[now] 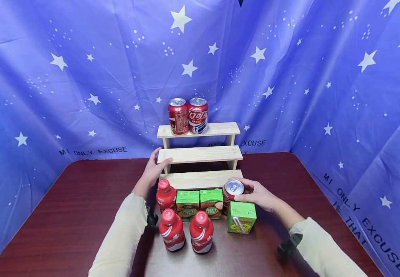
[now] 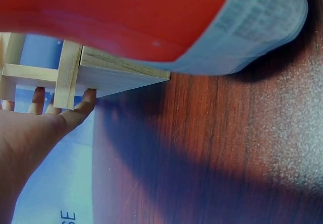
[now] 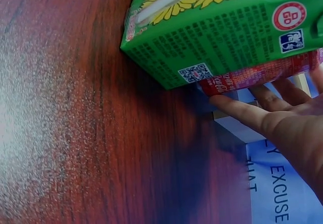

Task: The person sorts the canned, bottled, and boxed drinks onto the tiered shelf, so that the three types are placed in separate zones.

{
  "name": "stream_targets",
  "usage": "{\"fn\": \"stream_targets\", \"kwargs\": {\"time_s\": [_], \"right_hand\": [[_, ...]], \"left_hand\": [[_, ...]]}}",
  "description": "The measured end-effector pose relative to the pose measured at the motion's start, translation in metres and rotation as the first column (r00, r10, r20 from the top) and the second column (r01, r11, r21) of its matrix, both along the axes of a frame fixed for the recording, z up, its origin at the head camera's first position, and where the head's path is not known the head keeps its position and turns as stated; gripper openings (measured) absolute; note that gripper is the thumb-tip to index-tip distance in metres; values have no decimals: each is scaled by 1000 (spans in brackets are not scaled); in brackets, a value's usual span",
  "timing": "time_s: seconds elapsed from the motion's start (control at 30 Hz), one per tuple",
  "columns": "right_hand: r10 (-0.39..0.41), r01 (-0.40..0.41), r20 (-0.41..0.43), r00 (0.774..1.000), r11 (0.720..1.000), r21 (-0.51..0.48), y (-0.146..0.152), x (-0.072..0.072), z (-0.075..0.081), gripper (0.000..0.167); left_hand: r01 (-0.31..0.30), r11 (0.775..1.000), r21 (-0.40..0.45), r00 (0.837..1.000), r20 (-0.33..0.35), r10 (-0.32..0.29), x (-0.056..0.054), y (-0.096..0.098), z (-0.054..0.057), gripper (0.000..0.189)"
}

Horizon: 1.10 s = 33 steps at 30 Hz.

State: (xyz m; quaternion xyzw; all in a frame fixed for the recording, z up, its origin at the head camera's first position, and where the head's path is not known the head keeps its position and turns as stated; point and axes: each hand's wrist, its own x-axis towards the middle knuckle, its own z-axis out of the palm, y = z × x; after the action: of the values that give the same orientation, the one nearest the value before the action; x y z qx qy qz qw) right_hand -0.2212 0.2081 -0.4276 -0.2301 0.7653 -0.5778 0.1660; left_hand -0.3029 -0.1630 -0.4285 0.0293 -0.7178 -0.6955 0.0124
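My left hand (image 1: 153, 169) grips the left end of a stepped wooden shelf (image 1: 203, 154) at its middle tier, thumb at the front. In the left wrist view its fingers (image 2: 38, 100) lie against the wooden side. My right hand (image 1: 258, 195) holds a red soda can (image 1: 233, 188) from the right side, in front of the lowest tier. The right wrist view shows the same can (image 3: 262, 76) partly hidden behind a green drink carton (image 3: 217, 37). That carton (image 1: 241, 218) stands just in front of the can, with a white straw on its face.
Two red soda cans (image 1: 188, 116) stand on the top tier. Two green cartons (image 1: 200, 204) stand side by side before the shelf, left of the held can. Red bottles stand beside them (image 1: 166, 196) and in front (image 1: 201, 232). A starry blue curtain (image 1: 117, 77) surrounds the dark red table (image 1: 92, 192).
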Motion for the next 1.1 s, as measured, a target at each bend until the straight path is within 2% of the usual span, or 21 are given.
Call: {"fn": "stream_targets", "kwargs": {"time_s": [0.1, 0.17, 0.27, 0.5, 0.77, 1.1], "right_hand": [[-23, 23, -4, 1000, 1000, -15, 2, 2, 3, 62], [-36, 37, 13, 999, 999, -30, 3, 4, 6, 65], [-56, 58, 31, 998, 997, -55, 7, 6, 12, 68], [-77, 79, 22, 997, 989, -123, 12, 8, 17, 68], [-99, 100, 11, 995, 988, -120, 15, 12, 20, 66], [-137, 135, -3, 991, 977, -164, 16, 17, 33, 64]], "left_hand": [[-2, 1000, -3, 1000, 2, 2, 0, 0, 1, 76], [3, 1000, 1, 1000, 14, -3, 4, 2, 7, 77], [5, 1000, -11, 1000, 17, -4, 4, 2, 8, 78], [-4, 1000, -24, 1000, 5, 4, -1, 0, -2, 77], [0, 1000, -15, 1000, 5, 0, 0, 0, -1, 77], [1, 1000, -18, 1000, -4, -1, -1, 0, -1, 78]]}}
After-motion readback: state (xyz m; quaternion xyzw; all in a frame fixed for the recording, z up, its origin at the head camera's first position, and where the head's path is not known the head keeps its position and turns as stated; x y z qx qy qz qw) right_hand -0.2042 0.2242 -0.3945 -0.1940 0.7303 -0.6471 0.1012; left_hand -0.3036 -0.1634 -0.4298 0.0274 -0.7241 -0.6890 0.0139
